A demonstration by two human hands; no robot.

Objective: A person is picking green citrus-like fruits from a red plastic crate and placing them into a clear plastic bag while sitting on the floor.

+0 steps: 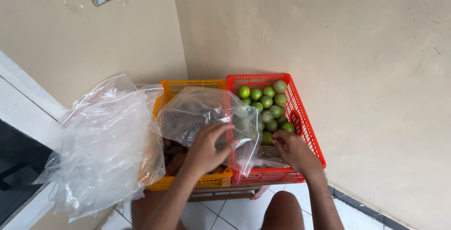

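Note:
My left hand grips a clear plastic bag and holds it spread over the orange crate and the red crate's left edge. My right hand rests in the near end of the red crate, fingers curled at the bag's lower corner beside the green limes. Several limes fill the far part of the red crate. Brown produce shows in the orange crate under the bag.
A large crumpled heap of clear plastic bags lies left of the orange crate. Both crates stand on a low wooden stand in a beige wall corner. White floor tiles and my knees are below.

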